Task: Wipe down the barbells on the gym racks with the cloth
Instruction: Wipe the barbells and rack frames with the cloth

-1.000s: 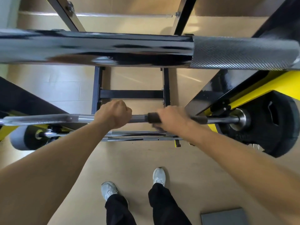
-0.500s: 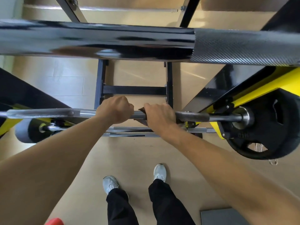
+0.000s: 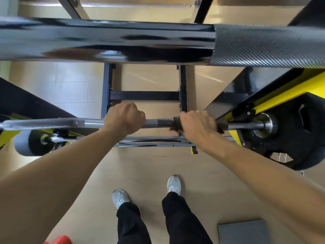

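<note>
Head view: dark cloth (image 3: 175,123), wrapped on the barbell (image 3: 158,122) by the right hand (image 3: 197,125), has been slid rightward, away from the gripping left hand (image 3: 124,118); more bar is wiped.

A short bare stretch of the chromed steel barbell (image 3: 158,122) lay between both hands; the black round weight plate (image 3: 299,134) and yellow-black rack upright (image 3: 246,95) closed off the right.

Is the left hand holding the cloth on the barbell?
No, the left hand grips the bare barbell, while the dark cloth is wrapped on the bar under the right hand.
</note>
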